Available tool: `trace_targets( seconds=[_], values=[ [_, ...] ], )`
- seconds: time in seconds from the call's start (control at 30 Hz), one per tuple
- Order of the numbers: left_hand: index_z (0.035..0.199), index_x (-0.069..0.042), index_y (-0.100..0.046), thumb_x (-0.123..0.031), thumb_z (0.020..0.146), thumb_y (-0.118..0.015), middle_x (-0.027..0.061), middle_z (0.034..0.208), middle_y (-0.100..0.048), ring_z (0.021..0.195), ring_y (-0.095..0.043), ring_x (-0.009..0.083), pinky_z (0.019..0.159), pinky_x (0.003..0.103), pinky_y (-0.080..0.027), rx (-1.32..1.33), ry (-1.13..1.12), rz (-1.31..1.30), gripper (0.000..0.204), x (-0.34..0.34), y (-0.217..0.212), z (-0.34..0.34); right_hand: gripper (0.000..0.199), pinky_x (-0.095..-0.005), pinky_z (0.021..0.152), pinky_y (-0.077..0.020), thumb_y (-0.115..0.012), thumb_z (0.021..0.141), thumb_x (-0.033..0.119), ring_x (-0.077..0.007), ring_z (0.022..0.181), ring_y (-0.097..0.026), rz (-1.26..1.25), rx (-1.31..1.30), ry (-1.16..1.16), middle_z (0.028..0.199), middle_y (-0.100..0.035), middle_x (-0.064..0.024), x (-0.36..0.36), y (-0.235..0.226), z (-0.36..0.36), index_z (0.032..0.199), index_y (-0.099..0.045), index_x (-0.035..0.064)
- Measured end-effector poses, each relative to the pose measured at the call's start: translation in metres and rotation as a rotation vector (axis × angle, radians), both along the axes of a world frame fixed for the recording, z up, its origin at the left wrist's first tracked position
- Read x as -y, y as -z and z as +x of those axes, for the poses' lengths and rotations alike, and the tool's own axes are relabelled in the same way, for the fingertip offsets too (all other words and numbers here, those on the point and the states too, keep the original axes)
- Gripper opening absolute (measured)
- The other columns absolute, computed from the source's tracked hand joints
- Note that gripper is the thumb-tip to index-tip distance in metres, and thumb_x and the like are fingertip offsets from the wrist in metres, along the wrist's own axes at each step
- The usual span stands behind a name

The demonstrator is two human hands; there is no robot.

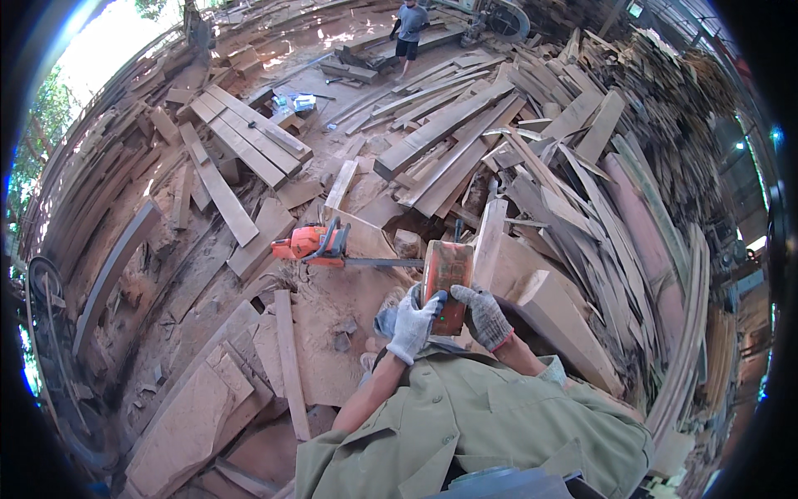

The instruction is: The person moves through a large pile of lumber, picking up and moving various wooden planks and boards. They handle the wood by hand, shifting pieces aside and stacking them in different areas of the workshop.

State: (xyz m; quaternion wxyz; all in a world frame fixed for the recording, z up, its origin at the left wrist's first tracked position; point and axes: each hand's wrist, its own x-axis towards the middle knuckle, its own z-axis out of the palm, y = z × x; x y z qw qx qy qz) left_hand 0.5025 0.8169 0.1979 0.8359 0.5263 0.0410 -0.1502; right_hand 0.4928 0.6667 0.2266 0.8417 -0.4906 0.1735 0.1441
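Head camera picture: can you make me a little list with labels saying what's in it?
Place: yard strewn with wooden planks
Left hand: gloved, gripping the orange block
Right hand: gloved, on the same block
Block: upright, held in front of the chest
Chainsaw: orange, lying on the sawdust ground beyond the hands
Other person: standing far off

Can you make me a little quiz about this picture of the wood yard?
1. True or false: both gloved hands hold the reddish plastic container.
2. What orange tool lies on the sawdust ahead of the hands?
3. Which hand is nearer the chainsaw: A left hand, B right hand?

Key: 1 true. 2 the chainsaw. 3 A.
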Motion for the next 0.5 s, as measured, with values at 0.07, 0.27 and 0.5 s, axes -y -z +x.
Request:
trace_targets(
  seconds=[0.07, 0.27, 0.5],
  values=[
    [0.109, -0.001, -0.061, -0.017, 0.088, -0.067, -0.0024, 0.085, -0.062, 0.070, -0.050, 0.0025, 0.062, 0.019, -0.043, 0.016, -0.007, -0.017, 0.027, 0.0001, -0.0001, -0.0006, 0.027, -0.0308, 0.078, -0.0523, -0.062, 0.089, 0.014, -0.0175, 0.085, -0.064, 0.004, -0.030, 0.005, 0.100, -0.066, -0.0068, 0.0003, 0.0008, -0.0008, 0.113, -0.061, 0.0018],
    [0.110, -0.001, -0.061, -0.018, 0.088, -0.068, -0.0026, 0.086, -0.061, 0.071, -0.050, 0.0026, 0.063, 0.019, -0.043, -0.006, 0.001, -0.009, 0.029, -0.0027, -0.0007, -0.0017, 0.028, -0.0304, 0.081, -0.0511, -0.061, 0.090, 0.013, -0.0170, 0.089, -0.064, 0.022, -0.036, -0.008, 0.102, -0.066, -0.0064, -0.0009, 0.0047, 0.0010, 0.115, -0.060, 0.0018],
    [0.111, -0.001, -0.061, -0.019, 0.089, -0.067, -0.0033, 0.087, -0.060, 0.071, -0.049, 0.0022, 0.063, 0.019, -0.042, -0.023, -0.019, -0.008, 0.029, -0.0046, -0.0032, -0.0036, 0.027, -0.0341, 0.082, -0.0515, -0.061, 0.088, 0.015, -0.0209, 0.089, -0.064, 0.011, 0.017, -0.027, 0.100, -0.066, -0.0088, -0.0017, 0.0101, 0.0017, 0.111, -0.059, 0.0008]
  ],
)
